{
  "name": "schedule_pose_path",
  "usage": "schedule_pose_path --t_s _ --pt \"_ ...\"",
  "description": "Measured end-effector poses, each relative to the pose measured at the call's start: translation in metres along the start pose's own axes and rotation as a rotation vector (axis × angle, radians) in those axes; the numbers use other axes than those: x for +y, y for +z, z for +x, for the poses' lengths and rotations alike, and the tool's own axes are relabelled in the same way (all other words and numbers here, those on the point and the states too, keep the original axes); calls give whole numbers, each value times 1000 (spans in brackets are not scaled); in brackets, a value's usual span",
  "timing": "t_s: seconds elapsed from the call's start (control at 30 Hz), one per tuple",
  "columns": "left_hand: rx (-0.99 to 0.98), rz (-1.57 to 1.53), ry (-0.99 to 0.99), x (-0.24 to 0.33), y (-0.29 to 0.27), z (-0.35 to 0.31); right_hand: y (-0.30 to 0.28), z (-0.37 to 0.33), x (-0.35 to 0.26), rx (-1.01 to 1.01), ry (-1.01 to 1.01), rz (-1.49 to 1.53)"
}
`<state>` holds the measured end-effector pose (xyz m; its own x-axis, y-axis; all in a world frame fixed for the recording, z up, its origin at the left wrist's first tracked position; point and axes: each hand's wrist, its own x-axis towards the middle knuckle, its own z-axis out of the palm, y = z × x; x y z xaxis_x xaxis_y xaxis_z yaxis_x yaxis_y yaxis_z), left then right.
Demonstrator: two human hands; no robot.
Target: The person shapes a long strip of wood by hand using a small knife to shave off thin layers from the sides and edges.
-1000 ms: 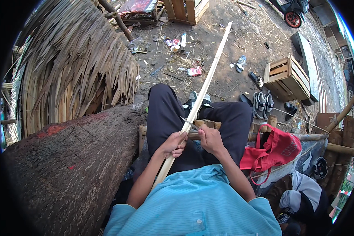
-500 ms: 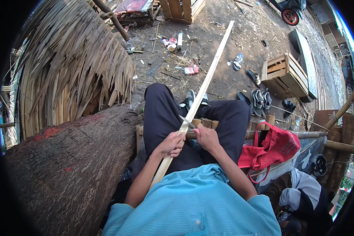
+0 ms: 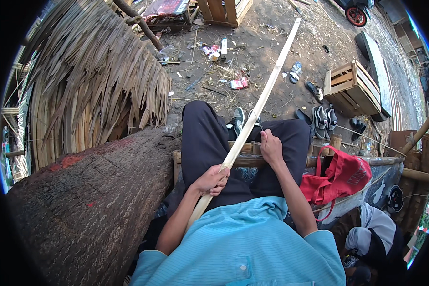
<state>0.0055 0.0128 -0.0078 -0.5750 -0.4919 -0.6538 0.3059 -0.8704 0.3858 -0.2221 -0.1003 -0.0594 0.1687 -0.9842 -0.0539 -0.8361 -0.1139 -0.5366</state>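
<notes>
Right hand (image 3: 271, 148) has gone farther out along the pale wooden strip (image 3: 260, 93) since the earlier frames, away from the left hand (image 3: 212, 182), which I see keeping about the same grip.

Left to right on my feed: dried-leaf thatch (image 3: 95, 81), shaggy, upper left. Thick, rough-barked trunk (image 3: 90, 190) with red patches below it. Left hand next, fingers wrapped closed round the lower part of the strip, no gap. Strip slants from the blue shirt (image 3: 224, 238) up between the knees of the dark trousers (image 3: 200, 136), far end over the littered dirt ground (image 3: 281, 100).

Right hand sits just right of the strip, fingers curled tight on a small blade (image 3: 261, 127); handle hidden in the fist, and I can't tell whether the edge touches the wood.

Further right: pair of sneakers (image 3: 319, 121) on the ground, then a red tote bag (image 3: 336, 178) hanging by the bamboo rail (image 3: 386, 161). Slatted wooden crate (image 3: 352, 90) above that. Lower right, I get another person in grey, white and black clothing (image 3: 374, 233), partly cut off by the dark rim.
</notes>
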Motion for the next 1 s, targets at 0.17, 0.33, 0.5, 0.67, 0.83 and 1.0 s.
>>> schedule_pose_path --t_s 0.17,0.33,0.5,0.67,0.83,1.0 --pt "8 -109 52 13 3 14 -1 -24 -10 -12 -183 172" --pt "1 -188 55 12 -3 12 -5 -53 -30 -281 -418 114" --pt "9 -211 39 15 0 13 0 -56 -40 -301 -450 133" --pt "28 -151 46 17 1 10 3 -55 -41 -294 -467 123" --pt "-7 -178 28 13 0 13 -9 -49 -41 -203 -414 247" --pt "-38 -150 17 13 0 16 -43 -33 -61 7 -355 512"
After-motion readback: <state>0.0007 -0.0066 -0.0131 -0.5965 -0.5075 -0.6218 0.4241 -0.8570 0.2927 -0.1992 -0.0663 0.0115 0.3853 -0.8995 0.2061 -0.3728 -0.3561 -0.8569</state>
